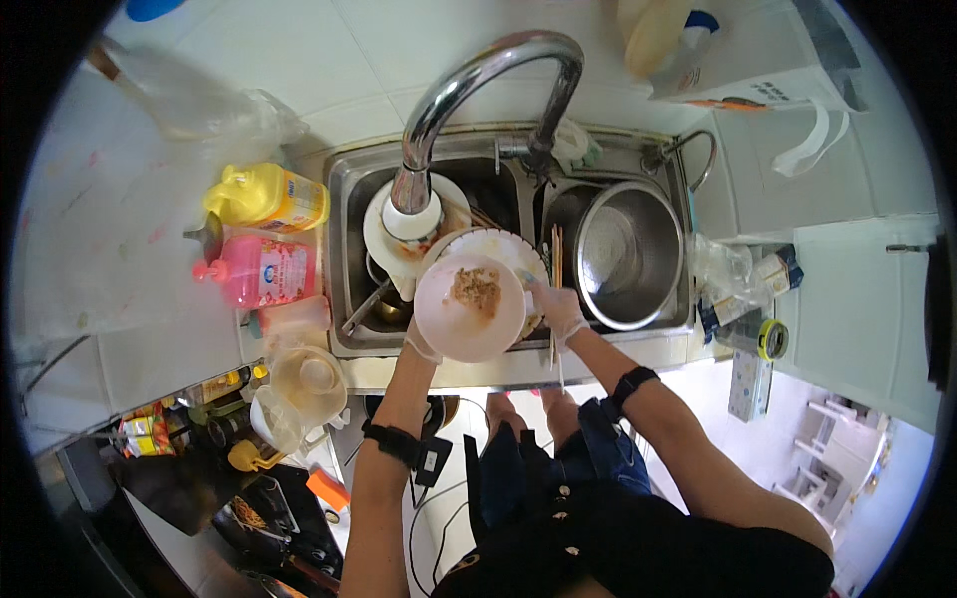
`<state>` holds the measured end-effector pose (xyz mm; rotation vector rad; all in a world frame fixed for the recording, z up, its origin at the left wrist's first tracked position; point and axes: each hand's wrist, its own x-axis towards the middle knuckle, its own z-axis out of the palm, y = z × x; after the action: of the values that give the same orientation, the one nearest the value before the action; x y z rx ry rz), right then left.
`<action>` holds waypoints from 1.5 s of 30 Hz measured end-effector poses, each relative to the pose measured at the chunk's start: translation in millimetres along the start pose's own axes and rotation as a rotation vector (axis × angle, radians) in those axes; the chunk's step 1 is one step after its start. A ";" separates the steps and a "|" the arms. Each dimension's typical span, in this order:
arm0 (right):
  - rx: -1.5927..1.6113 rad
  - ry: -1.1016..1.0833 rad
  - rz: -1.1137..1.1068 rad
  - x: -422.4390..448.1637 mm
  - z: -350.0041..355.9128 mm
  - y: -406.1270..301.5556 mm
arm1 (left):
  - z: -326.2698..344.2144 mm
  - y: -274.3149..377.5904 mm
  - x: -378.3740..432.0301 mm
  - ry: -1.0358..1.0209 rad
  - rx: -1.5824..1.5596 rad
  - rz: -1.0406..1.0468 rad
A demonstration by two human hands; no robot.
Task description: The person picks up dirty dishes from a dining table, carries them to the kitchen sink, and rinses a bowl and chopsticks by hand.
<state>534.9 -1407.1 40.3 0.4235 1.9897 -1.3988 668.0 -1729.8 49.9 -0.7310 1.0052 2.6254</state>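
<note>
My left hand point(425, 345), in a thin clear glove, grips the left side of a white bowl point(467, 336). Brown food residue point(477, 290) clings to the bowl's inside. Most of the left fingers are hidden beneath the bowl. Close to the bowl's right side, my right hand point(557, 306), also gloved, is closed around chopsticks point(557, 250). Something small and pale shows by its fingertips, too unclear to name. Behind the bowl lies a soiled plate with a patterned rim point(497, 243). Another stained white dish point(383, 250) sits farther left in the sink, under the faucet head.
A chrome faucet point(478, 63) arches over the steel double sink point(344, 187). In the right basin stands a large metal basin point(632, 247). Yellow point(273, 198) and pink point(265, 273) detergent bottles line the left edge. A plastic pitcher point(306, 381) stands nearer me at left.
</note>
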 end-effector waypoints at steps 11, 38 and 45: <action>-0.558 -0.003 -0.065 -3.5 5.7 -4.6 | -11.2 21.6 51.2 -0.124 0.069 -0.096; -0.019 -0.304 -0.021 1.9 -28.5 -74.0 | -121.6 -21.1 -12.9 0.427 0.300 0.096; -1.236 -0.340 -0.777 -151.0 -7.5 -170.2 | 67.3 55.2 -133.3 -0.233 0.399 -0.247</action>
<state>540.6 -1447.9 264.2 -1.1318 2.3375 -0.2868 735.0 -1730.3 194.3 -0.4133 1.2258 2.1459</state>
